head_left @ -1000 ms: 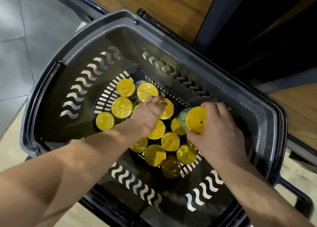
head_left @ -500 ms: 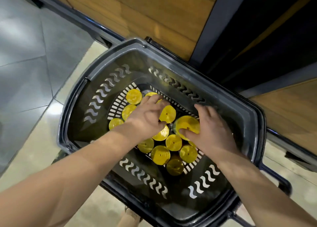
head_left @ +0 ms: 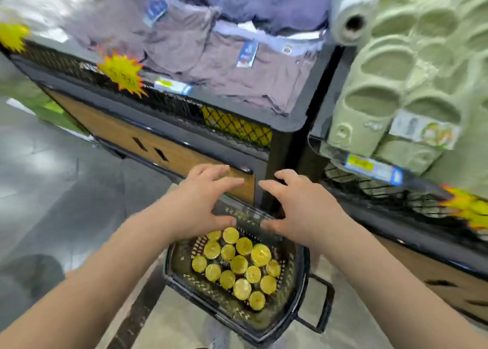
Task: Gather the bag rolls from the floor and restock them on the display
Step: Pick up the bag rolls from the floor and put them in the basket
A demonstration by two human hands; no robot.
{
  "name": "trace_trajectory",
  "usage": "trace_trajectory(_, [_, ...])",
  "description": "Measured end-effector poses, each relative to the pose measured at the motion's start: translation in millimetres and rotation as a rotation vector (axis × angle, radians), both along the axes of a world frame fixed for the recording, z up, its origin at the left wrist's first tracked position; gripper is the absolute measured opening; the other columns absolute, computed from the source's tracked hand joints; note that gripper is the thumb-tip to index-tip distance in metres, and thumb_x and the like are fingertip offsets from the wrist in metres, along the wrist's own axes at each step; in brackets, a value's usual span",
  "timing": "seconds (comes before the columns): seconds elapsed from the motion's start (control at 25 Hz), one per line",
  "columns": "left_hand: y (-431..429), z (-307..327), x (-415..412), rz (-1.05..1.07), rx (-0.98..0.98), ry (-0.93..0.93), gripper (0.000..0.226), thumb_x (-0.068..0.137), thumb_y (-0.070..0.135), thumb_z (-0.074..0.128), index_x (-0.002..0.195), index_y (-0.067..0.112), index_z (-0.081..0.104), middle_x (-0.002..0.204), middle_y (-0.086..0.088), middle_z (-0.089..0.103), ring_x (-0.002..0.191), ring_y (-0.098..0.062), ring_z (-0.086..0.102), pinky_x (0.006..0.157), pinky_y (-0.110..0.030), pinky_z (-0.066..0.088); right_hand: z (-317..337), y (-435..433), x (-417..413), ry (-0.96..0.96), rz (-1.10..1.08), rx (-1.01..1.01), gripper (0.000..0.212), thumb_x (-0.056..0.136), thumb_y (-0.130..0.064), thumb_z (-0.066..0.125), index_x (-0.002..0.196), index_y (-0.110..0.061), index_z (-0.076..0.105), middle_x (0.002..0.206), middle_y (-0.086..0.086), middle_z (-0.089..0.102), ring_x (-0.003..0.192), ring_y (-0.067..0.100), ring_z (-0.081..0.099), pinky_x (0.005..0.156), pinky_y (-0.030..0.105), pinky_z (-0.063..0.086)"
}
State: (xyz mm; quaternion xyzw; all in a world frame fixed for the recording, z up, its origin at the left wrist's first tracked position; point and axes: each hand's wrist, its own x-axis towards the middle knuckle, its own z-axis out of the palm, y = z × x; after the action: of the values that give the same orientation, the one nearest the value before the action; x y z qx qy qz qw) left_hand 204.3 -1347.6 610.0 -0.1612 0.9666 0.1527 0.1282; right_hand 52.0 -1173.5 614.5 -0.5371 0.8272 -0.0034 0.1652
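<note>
In the head view, your left grip point(head_left: 202, 199) and your right grip point(head_left: 299, 208) hang side by side at the centre of the frame. Both are released: the fingers are spread and almost straight, and nothing is between them. The bag rolls point(head_left: 239, 264) stand packed together in the dark basket point(head_left: 303, 277) at the lower centre of the frame, so they lie below both grips, toward the bottom edge of the picture. Each roll stands on its end, with its long axis vertical and its round yellow face looking up at you. I judge therefore that you must reach down from above and close the fingers around the side of a roll, not across its face. The uppermost rolls in the picture are just under the two thumbs, about equally near to both grips. The taller roll point(head_left: 261, 253) is more on the side of the right grip. The display point(head_left: 184, 148) is above the grips in the frame. Behind its mesh front point(head_left: 237, 129) something yellow shows, but I cannot tell if these are the same rolls.
</note>
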Motion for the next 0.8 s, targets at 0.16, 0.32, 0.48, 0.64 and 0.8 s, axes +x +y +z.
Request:
trace_trajectory(0.16, [31,122,-16,-0.056,-0.146,0.141,0.09,0.071,0.07,0.055,0.153,0.04,0.034,0.163,-0.003,0.024,0.148,-0.034,0.018,0.118,-0.052,0.027,123,34,-3,0.103,-0.086,-0.138,0.083,0.083,-0.061,0.068,0.153,-0.036,0.033,0.155,0.006,0.033,0.138,0.03,0.04,0.108,0.042,0.041])
trace_trajectory(0.32, [63,196,-45,-0.18,-0.241,0.239,0.083,0.083,0.065,0.065,0.154,0.042,0.028,0.165,0.001,0.017,0.149,-0.03,0.014,0.12,-0.047,0.025,186,84,-3,0.242,-0.258,-0.224,0.084,0.082,-0.06,0.069,0.154,-0.036,0.032,0.155,0.008,0.033,0.139,0.031,0.038,0.11,0.041,0.039])
trace_trajectory(0.48, [96,223,-69,-0.319,-0.243,0.321,0.087,0.082,0.067,0.065,0.155,0.044,0.024,0.167,0.001,0.012,0.151,-0.028,0.011,0.122,-0.046,0.024,216,130,13,0.315,-0.422,-0.225,0.084,0.087,-0.06,0.065,0.156,-0.039,0.021,0.165,0.009,0.015,0.15,0.03,0.02,0.119,0.043,0.024])
trace_trajectory(0.64, [147,238,-93,-0.54,-0.274,0.36,0.088,0.084,0.067,0.062,0.157,0.046,0.017,0.169,-0.003,0.001,0.153,-0.032,0.006,0.125,-0.043,0.014,232,178,37,0.388,-0.645,-0.202,0.087,0.087,-0.063,0.062,0.158,-0.038,0.018,0.167,0.007,0.012,0.151,0.031,0.015,0.12,0.047,0.02])
trace_trajectory(0.8, [225,234,-109,-0.776,-0.209,0.33,0.09,0.086,0.068,0.059,0.157,0.049,0.008,0.169,-0.002,-0.009,0.154,-0.036,-0.002,0.124,-0.05,0.012,233,253,78,0.412,-0.911,-0.136,0.087,0.088,-0.064,0.06,0.158,-0.039,0.015,0.166,0.005,0.014,0.152,0.03,0.014,0.122,0.049,0.018])
